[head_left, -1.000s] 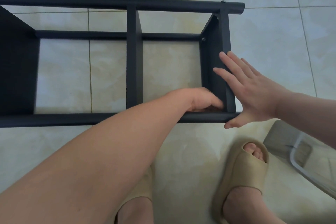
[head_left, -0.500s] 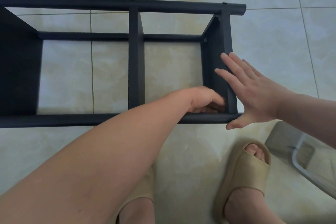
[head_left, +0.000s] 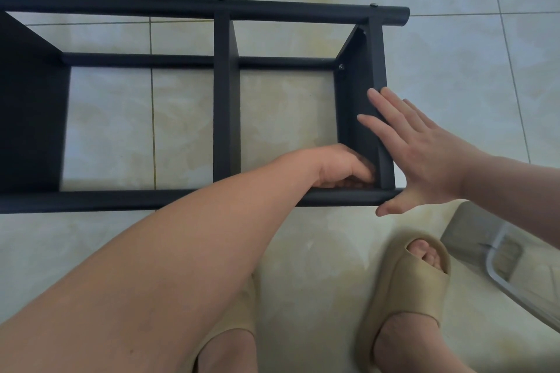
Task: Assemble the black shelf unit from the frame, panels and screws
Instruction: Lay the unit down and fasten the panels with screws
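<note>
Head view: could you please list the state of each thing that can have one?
black shelf unit, lying on the tile floor.
end panel, upright between the rails, far corner screwed.
left hand, curled at the panel's near inner corner; contents hidden.
right hand, fingers straight, resting on the panel's outer edge.
right slipper, worn on the foot.
</note>
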A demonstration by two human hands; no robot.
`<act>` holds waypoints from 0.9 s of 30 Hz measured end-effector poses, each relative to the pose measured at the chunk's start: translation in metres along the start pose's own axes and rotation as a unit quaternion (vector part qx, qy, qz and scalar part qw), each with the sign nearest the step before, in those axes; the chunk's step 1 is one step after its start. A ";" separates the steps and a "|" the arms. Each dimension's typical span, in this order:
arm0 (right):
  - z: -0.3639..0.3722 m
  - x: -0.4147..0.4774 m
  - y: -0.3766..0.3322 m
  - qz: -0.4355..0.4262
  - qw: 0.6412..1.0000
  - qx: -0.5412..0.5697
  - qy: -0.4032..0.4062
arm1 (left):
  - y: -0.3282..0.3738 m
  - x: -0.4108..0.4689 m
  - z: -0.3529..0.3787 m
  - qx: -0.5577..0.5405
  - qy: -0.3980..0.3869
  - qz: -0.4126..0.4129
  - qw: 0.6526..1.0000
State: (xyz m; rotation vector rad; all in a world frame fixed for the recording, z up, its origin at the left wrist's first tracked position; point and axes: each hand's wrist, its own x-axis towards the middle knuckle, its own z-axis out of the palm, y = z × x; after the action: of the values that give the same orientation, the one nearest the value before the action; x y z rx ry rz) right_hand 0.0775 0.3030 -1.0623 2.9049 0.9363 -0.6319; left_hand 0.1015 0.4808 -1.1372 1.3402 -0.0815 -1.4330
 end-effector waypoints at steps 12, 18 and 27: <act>0.001 -0.001 0.001 0.000 1.000 -0.002 -0.005 | 0.005 -0.002 0.003 0.069 0.024 -0.005 0.997; 0.002 -0.001 0.002 -0.005 1.000 0.001 0.002 | 0.003 -0.005 0.001 -0.036 -0.022 -0.006 0.999; -0.019 -0.006 -0.012 0.058 0.995 0.005 -0.080 | 0.022 -0.026 0.001 0.215 0.355 0.030 0.909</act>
State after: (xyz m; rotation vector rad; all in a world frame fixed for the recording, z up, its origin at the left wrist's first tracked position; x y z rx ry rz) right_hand 0.0737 0.3125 -1.0413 2.8389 0.7419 -0.8466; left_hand 0.1083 0.4907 -1.1050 2.1361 0.0467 -0.8200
